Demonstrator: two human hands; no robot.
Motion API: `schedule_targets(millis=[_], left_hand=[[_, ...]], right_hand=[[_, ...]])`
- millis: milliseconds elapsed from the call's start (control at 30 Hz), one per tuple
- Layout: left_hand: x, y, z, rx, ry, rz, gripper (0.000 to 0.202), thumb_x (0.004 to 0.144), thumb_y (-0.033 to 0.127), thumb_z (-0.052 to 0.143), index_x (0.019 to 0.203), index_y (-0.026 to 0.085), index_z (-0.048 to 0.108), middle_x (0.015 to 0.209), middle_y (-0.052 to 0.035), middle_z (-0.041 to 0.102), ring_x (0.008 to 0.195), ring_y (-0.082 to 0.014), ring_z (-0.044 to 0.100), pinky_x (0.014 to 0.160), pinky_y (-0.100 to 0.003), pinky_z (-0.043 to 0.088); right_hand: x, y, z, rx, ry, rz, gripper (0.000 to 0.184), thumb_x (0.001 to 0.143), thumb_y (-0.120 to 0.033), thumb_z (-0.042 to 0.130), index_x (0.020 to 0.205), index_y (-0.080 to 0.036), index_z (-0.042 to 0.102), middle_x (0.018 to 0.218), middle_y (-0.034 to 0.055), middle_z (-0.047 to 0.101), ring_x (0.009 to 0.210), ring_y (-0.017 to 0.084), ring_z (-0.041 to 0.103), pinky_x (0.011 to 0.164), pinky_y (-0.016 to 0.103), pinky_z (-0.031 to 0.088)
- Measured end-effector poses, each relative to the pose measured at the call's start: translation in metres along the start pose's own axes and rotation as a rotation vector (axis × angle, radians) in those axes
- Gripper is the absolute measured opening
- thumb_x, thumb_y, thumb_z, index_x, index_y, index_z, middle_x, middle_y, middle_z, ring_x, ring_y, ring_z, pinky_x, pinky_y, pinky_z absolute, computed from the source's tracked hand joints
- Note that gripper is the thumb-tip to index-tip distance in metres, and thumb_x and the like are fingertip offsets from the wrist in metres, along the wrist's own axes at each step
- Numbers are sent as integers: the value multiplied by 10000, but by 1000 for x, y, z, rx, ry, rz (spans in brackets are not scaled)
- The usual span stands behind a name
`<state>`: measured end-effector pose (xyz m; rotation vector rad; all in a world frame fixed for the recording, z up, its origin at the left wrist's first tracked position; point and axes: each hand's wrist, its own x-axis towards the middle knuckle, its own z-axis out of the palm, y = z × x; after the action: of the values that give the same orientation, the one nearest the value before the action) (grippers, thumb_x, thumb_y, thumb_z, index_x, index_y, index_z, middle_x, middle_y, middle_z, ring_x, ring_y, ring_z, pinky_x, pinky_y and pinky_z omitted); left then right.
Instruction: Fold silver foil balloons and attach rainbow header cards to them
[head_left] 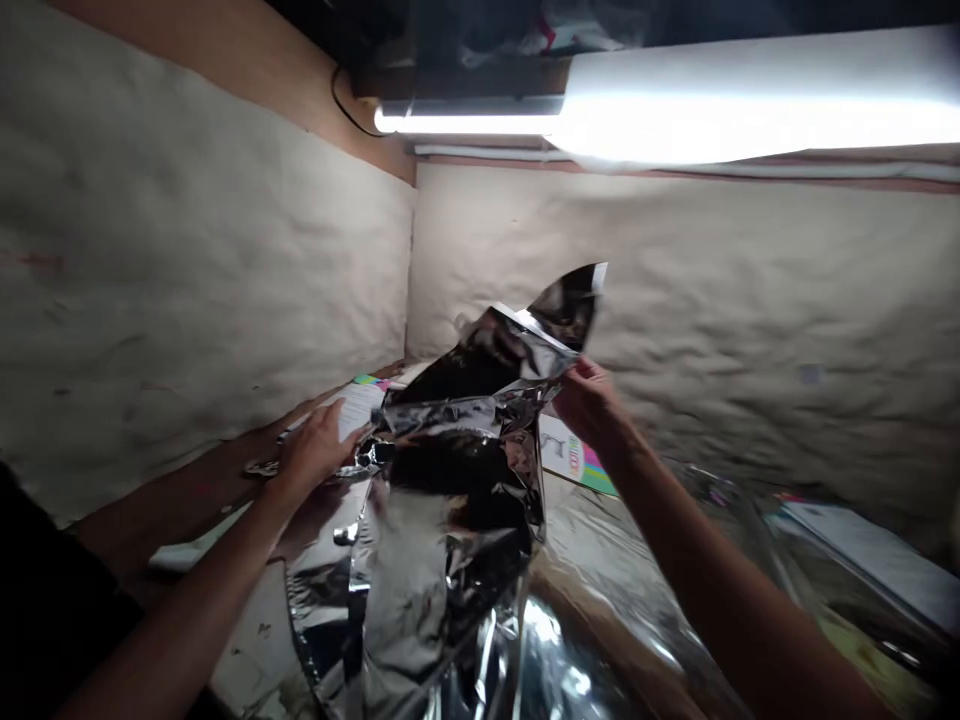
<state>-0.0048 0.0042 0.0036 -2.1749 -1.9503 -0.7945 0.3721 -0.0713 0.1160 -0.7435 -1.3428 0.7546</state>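
Note:
A shiny silver foil balloon (450, 540), flat and creased, lies across the middle of the work surface, its upper part lifted and folded over. My right hand (589, 400) pinches its raised edge between thumb and fingers. At the balloon's left edge, my left hand (319, 445) is closed on the foil, though the fingertips are partly blurred. Behind my right wrist lies a printed card (574, 455) with coloured stripes and lettering. A similar white card (356, 405) is beyond my left hand. The foil hides much of the surface under it.
Clear plastic wrap (637, 580) spreads to the right of the foil. Papers (877, 560) lie at the far right. Paper-covered walls (712, 280) close off the back and left. A bright tube light (480, 124) hangs low overhead, with a white sheet (750, 100) beside it.

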Motion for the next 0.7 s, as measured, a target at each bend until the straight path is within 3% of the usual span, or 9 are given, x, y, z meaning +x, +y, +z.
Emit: schedule_targets(millis=[100, 167, 300, 333, 367, 467, 533, 633, 700], left_hand=[[-5, 16, -18, -61, 155, 84, 626, 924, 463, 484, 1415, 78, 430, 1465, -224, 421, 1372, -371, 350, 1117, -535, 240], [-14, 36, -31, -223, 105, 226, 580, 925, 454, 443, 1372, 87, 487, 1481, -192, 418, 1409, -359, 291, 1142, -527, 207], [-56, 101, -56, -565, -417, 523, 566, 932, 536, 353, 1301, 175, 584, 1233, -90, 664, 1212, -292, 549, 1028, -389, 431], [-70, 119, -62, -642, -550, 575, 577, 909, 554, 425, 1345, 199, 554, 1218, -82, 674, 1191, -285, 570, 1010, -375, 450], [-84, 137, -69, -718, -610, 609, 651, 840, 547, 568, 1394, 212, 504, 1209, -85, 676, 1178, -285, 582, 1001, -368, 460], [-119, 181, -93, -863, -554, 566, 923, 736, 388, 730, 1523, 201, 287, 1201, -100, 669, 1084, -248, 637, 943, -325, 492], [-136, 201, -111, -810, -447, 475, 931, 757, 299, 685, 1549, 201, 205, 1026, -47, 718, 879, -194, 690, 808, -274, 528], [-158, 223, -131, -545, -275, 463, 764, 763, 205, 615, 1490, 258, 384, 750, 27, 716, 660, -164, 678, 669, -239, 511], [-169, 234, -136, -463, -218, 527, 608, 778, 202, 608, 1374, 306, 552, 781, 10, 744, 715, -191, 703, 682, -256, 517]], right_hand=[[-38, -37, -56, 332, 84, 29, 204, 645, -269, 796, 729, -263, 610, 805, -49, 684, 870, 133, 636, 838, 243, 503], [-66, -42, -87, 352, 151, 135, 169, 654, -251, 756, 718, -265, 600, 782, -44, 682, 883, 138, 637, 838, 241, 508], [-118, -23, -132, 244, 330, 446, 168, 680, -169, 702, 810, -247, 629, 832, -11, 707, 832, 163, 653, 763, 254, 529], [-129, -18, -142, 226, 375, 502, 181, 693, -147, 699, 833, -240, 633, 834, -9, 711, 798, 157, 655, 730, 242, 530], [-141, -15, -152, 218, 413, 537, 178, 714, -137, 694, 852, -232, 634, 833, -4, 713, 766, 150, 656, 702, 233, 530], [-171, -22, -186, 228, 510, 619, 56, 827, -178, 631, 864, -216, 613, 803, 20, 709, 697, 148, 668, 659, 240, 545], [-188, -38, -209, 250, 554, 657, 53, 902, -238, 554, 878, -211, 593, 800, 44, 707, 693, 167, 684, 666, 282, 569], [-207, -66, -235, 288, 579, 682, 279, 976, -402, 418, 912, -190, 588, 802, 87, 710, 690, 206, 698, 659, 358, 592], [-216, -75, -241, 197, 524, 700, 387, 969, -499, 402, 886, -177, 599, 757, 96, 709, 654, 223, 695, 632, 376, 592]])
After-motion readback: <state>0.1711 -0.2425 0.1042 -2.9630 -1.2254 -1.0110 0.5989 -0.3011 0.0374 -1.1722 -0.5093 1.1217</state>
